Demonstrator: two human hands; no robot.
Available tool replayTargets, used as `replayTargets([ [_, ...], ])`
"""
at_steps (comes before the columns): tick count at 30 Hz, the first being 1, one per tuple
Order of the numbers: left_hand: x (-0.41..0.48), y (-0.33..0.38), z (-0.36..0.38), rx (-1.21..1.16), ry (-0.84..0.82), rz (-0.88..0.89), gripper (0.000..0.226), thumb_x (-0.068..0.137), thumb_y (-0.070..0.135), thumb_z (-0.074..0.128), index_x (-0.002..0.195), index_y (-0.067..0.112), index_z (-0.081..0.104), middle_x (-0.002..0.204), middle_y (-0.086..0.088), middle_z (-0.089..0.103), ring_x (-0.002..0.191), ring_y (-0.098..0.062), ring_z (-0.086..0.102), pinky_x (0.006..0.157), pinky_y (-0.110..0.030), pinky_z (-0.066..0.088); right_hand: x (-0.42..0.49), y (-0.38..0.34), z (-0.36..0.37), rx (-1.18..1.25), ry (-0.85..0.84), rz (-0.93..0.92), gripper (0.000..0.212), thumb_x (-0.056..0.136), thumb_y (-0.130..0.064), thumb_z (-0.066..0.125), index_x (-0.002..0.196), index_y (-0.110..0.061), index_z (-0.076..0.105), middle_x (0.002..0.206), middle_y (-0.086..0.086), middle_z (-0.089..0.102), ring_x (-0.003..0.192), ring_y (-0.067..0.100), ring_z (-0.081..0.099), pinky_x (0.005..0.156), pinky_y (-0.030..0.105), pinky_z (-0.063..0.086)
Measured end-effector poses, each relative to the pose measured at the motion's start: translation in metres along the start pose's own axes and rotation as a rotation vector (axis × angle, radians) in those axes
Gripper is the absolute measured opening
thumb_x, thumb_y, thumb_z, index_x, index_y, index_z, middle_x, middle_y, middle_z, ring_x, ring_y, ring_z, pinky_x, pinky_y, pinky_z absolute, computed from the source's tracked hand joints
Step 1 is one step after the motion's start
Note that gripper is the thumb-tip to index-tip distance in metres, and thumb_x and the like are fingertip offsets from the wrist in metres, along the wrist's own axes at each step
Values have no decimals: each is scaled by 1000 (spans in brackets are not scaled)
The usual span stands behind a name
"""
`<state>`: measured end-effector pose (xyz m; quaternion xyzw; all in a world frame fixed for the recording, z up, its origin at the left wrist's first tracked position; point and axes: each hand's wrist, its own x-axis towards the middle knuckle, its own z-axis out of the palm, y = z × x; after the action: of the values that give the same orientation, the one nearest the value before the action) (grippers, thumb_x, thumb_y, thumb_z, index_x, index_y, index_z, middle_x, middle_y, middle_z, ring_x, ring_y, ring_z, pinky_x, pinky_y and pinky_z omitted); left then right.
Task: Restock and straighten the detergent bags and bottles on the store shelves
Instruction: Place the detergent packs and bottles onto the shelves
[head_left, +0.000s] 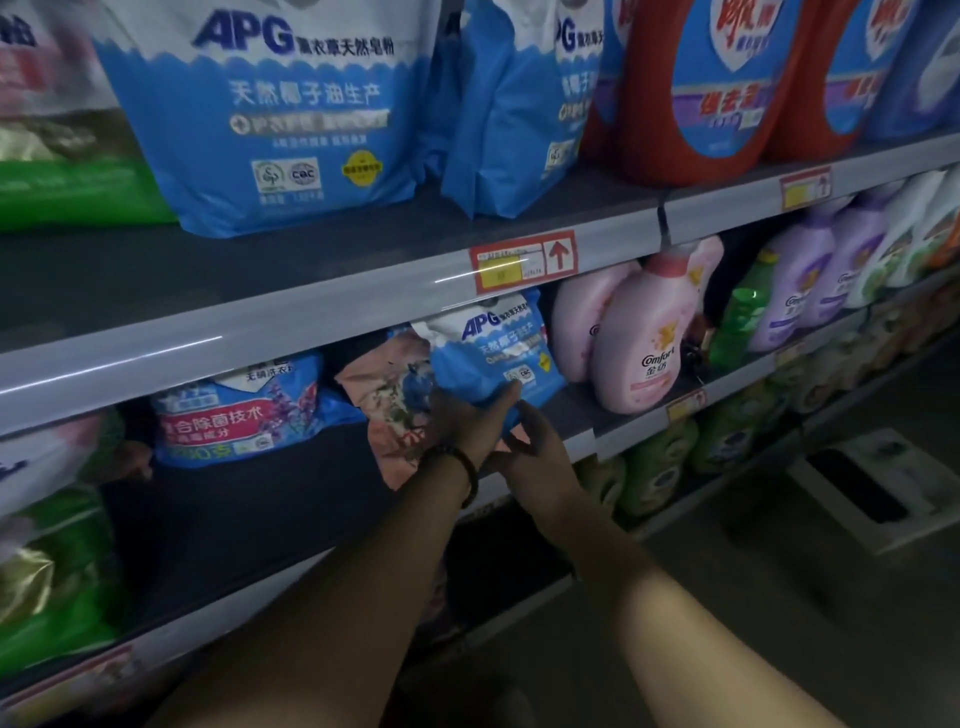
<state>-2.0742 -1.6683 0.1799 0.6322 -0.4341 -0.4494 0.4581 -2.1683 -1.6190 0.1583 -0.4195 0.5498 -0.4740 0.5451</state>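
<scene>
On the middle shelf (582, 415), near its front lip, a small blue APG bag (498, 353) leans tilted against a pink bag (389, 410). Both hands grip its bottom end: the left hand (467, 421) wraps the lower-left corner, while the right hand (535, 441) has its fingers spread under the base. It looks like a soft, slumping pouch, light enough to lift but with shifting contents, so holding it low with support underneath seems wise. Pink Comfort bottles (639, 343) stand just beside it on the right, a purple-print bag (234, 415) sits to the left, and large APG bags (270, 109) are above.
</scene>
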Motion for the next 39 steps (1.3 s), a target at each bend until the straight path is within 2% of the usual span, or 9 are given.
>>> replayTargets([
  [4,6,1,11,-59,97,-47,71,70,60,87,130,29,65,119,10,74,102,-17,73,93,-44,62,-6,0,-13,100,2,21,103,68,1,84,159,-12,38,153,6,57,134,22,61,100,42,60],
  [13,-8,0,-10,-186,115,49,57,68,42,92,118,29,69,112,4,78,96,-19,78,81,-48,67,-42,-16,-41,40,112,-37,45,93,0,73,113,-35,52,108,-20,60,87,-6,69,73,22,56],
  [16,-37,-1,-28,-256,141,89,39,76,30,94,110,31,74,107,6,80,96,-17,78,81,-40,65,-57,-15,-39,-155,142,-108,75,82,-9,87,134,-43,46,127,-13,57,106,-8,64,95,25,53],
  [19,-78,-1,-47,-307,150,88,38,80,22,92,114,20,77,102,6,80,90,-10,78,70,-24,64,-82,-10,-26,-452,168,-115,131,65,-28,99,165,-37,15,151,9,37,142,22,39,103,24,36],
  [25,-159,-6,-79,-370,144,-7,41,77,29,94,114,24,78,105,4,82,94,-16,80,79,-40,65,-158,-5,10,-470,249,-142,142,68,-41,97,168,-32,-3,160,15,15,146,25,31,89,4,18],
  [28,-197,-4,-93,-401,204,-49,37,76,31,95,109,23,80,101,3,83,89,-16,80,76,-36,64,-196,9,28,-622,473,-244,135,70,-40,94,168,-37,1,155,16,17,142,36,37,113,28,38],
  [31,-233,-1,-107,-514,228,-91,29,77,22,93,103,18,81,97,-1,84,88,-22,81,81,-40,64,-228,16,44,-789,807,-386,84,93,-10,62,165,-36,29,139,25,42,124,48,51,103,57,48],
  [35,-274,6,-131,-569,280,-109,24,77,21,93,95,14,79,89,0,84,84,-23,82,82,-44,65,-255,9,50,-907,1025,-663,53,106,-8,46,154,-31,47,140,25,56,132,44,56,102,61,46],
  [39,-313,17,-151,-585,244,-41,18,84,19,88,97,12,79,89,-3,84,81,-22,81,78,-39,64,-275,11,57,-812,932,-920,53,94,-7,75,141,-20,53,145,25,59,138,41,56,101,62,49],
])
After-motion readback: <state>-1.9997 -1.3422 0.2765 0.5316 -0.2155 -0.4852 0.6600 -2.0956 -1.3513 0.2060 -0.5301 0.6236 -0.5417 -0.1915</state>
